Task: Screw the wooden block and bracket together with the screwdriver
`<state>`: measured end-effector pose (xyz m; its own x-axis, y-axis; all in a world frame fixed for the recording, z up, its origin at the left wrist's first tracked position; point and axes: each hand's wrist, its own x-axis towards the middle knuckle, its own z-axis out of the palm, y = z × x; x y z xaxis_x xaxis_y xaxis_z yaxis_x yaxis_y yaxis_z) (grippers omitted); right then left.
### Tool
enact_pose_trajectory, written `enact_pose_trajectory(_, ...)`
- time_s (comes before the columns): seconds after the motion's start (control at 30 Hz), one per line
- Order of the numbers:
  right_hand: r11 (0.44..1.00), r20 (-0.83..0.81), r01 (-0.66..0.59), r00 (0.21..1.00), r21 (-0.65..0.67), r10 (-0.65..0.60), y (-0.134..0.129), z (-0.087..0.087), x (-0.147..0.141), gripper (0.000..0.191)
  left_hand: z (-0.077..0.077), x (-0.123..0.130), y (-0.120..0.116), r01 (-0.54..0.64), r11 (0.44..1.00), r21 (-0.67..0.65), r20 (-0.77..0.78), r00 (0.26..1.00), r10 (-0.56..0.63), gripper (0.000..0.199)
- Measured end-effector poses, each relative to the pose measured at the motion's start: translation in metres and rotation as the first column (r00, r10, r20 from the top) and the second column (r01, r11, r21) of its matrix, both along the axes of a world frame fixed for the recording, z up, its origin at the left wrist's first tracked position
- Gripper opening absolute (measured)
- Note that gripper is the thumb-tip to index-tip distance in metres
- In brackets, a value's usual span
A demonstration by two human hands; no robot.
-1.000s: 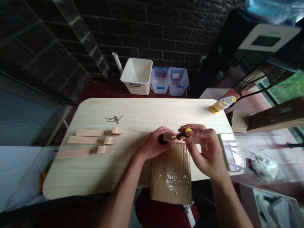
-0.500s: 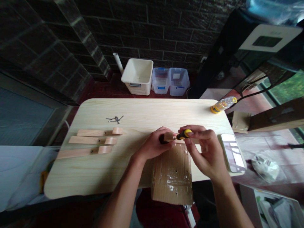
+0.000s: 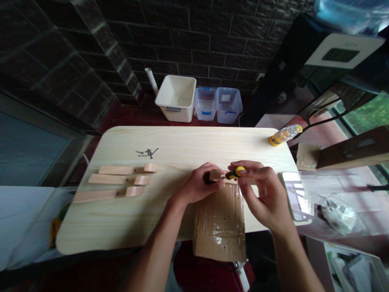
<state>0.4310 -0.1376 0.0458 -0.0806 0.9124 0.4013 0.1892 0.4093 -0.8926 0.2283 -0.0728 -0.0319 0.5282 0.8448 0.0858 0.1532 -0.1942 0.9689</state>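
right hand (image 3: 266,192) shifts slightly since the earlier frame, thumb a bit lower, and a dark spot now shows below the screwdriver (image 3: 234,172); rest about the same. left to right: three wooden strips (image 3: 107,179) lie side by side on the tabletop (image 3: 188,144), each with a block at its right end and a dark hole near it. loose screws (image 3: 148,153) in a small pile just beyond them. left hand (image 3: 199,183): fingers clamped on a wooden piece (image 3: 215,174), mid-tabletop, block end at the fingers, strip part running right behind the screwdriver. taped cardboard (image 3: 220,229) just nearer the person, overhanging the tabletop's near edge. right hand: fingers clamped on the screwdriver, yellow-black handle, tip end pointing left beside the block; exact contact too small to tell. clear bottle (image 3: 285,134) with yellow ends, tilted-looking, far right corner. phone (image 3: 296,196) at the right edge, near right hand.
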Motion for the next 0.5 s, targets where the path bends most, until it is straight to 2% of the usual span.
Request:
enact_pose_trajectory(0.23,0.999,0.012,0.023,1.0,0.038,-0.023,0.0023,-0.0065,0.0011,0.025,-0.0002,0.0004,0.0,-0.009,1.0,0.001,-0.003,1.0,0.009,0.014)
enact_pose_trajectory(0.5,1.0,0.011,0.013,1.0,0.001,-0.013,-0.0001,-0.0006,-0.0003,0.024,0.0006,0.0,-0.0005,-0.007,1.0,0.009,-0.007,1.0,0.007,0.014)
